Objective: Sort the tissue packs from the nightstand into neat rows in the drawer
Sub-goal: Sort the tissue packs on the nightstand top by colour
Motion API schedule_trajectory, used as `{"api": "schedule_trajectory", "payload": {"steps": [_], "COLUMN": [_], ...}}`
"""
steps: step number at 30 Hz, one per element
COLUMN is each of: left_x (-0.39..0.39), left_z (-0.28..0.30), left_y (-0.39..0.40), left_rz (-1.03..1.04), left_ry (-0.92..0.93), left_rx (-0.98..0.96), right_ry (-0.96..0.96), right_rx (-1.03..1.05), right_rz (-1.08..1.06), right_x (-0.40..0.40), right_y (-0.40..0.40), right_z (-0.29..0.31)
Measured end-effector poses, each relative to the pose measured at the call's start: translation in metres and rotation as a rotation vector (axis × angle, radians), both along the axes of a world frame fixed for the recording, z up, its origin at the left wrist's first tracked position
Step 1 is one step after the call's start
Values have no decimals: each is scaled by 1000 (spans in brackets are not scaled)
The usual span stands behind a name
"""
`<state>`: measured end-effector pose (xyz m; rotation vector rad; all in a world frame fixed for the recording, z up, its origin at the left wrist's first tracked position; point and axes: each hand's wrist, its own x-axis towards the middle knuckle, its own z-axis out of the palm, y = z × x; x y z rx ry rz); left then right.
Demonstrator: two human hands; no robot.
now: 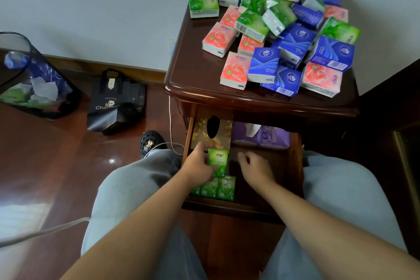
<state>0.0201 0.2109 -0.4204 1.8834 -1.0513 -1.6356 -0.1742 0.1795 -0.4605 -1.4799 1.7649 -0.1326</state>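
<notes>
Bedroom corner: wood floor, pale wall, a dark nightstand with its drawer pulled open toward the seated person's knees.

Left hand: inside the drawer at its left side, fingers and thumb curled round a green pack. The pack stands on end, long axis running from the person toward the back of the drawer, printed face up to the camera. It sits against the hand's right side.

Right hand: over the drawer's middle, fingers loosely curled, holding nothing. It lies near the pack's right edge but apart from it.

Row: green packs lie side by side along the drawer's front edge, directly below the held pack and nearer the person. Judgement: the pack belongs next to or behind this row, so the coming move is short, and the left hand is the one placed for it.

Back of drawer: a gold tissue box at left, a purple pack at right.

Pile: many green, pink and blue packs are heaped unsorted on the nightstand top, well apart from both hands. Judgement: the task is at an early stage.
</notes>
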Motion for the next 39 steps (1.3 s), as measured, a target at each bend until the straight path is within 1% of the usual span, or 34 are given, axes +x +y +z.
{"api": "schedule_trajectory", "payload": {"steps": [2, 3, 4, 6, 8, 10, 11, 12, 14, 16, 19, 24, 31, 39], "left_x": [-8, -12, -16, -23, -30, -34, -35, -34, -29, -25, -26, -26, -26, -26], "left_z": [-1, -1, -2, -4, -8, -10, -10, -12, -14, -17, -22, -31, -31, -33], "left_y": [0, 0, -1, -2, -2, 0, 1, 1, 2, 3, 4, 5, 3, 1], "left_rz": [-21, -39, -64, -119, -161, -212, -261, -333, -485, -582, -685, -758, -798, -792], "left_ry": [2, 5, 16, 54, 72, 25, -48, -160, -355, -457, -541, -566, -587, -552], "left_rx": [-11, -16, -18, -6, 28, 66, 71, 65, 66, 123, 182, 212, 238, 250], "right_ry": [-337, -467, -525, -541, -528, -504, -460, -395, -213, -34, 41, 133, 163, 139], "right_rx": [87, 143, 166, 168, 171, 161, 145, 130, 126, 157, 232, 153, 85, 178], "right_rz": [-192, -212, -158, -9, 33, -15, -41, -57, -47, 1, 76, 244, 328, 306], "right_x": [2, 2, 0, -7, -18, -29, -35, -40, -49, -55, -51, -39, -34, -30], "right_y": [-2, -3, -2, 0, 3, 6, 6, 5, 3, 2, 3, 6, 6, 5], "right_z": [16, 21, 26, 30, 26, 21, 18, 13, 4, -5, -14, -27, -36, -35]}}
